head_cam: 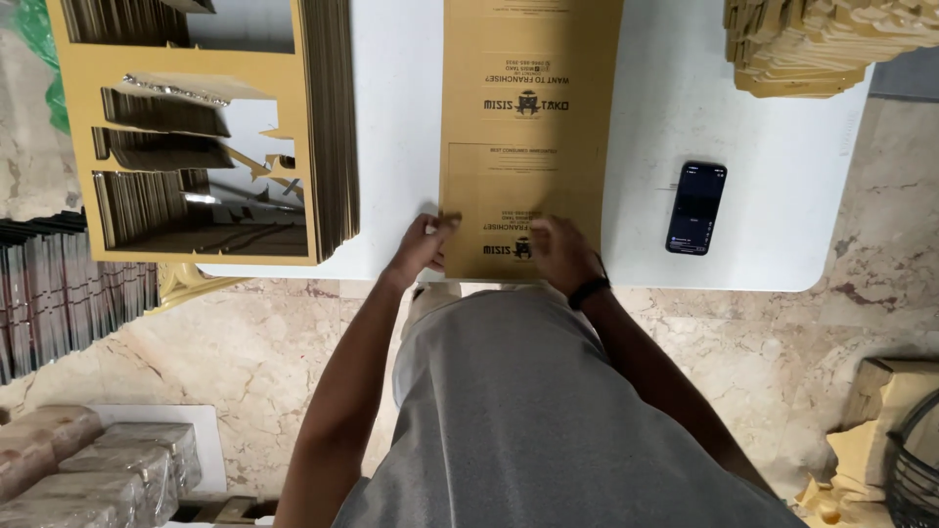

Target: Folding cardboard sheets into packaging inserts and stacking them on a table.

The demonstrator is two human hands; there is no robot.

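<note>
A long tan cardboard sheet [528, 117] with black printing lies flat on the white table [665, 117], running from the far edge to the near edge. My left hand [423, 244] pinches the sheet's near left corner. My right hand [559, 252], with a black band on its wrist, presses on the near end of the same sheet close to the table edge. Both hands grip the near edge of the cardboard.
A thick stack of die-cut cardboard frames [196, 127] with cut-out windows sits at the left, overhanging the table. Another cardboard pile [802, 44] lies at the far right. A black phone [696, 207] rests right of the sheet. Wrapped bundles [88, 464] stand on the marble floor.
</note>
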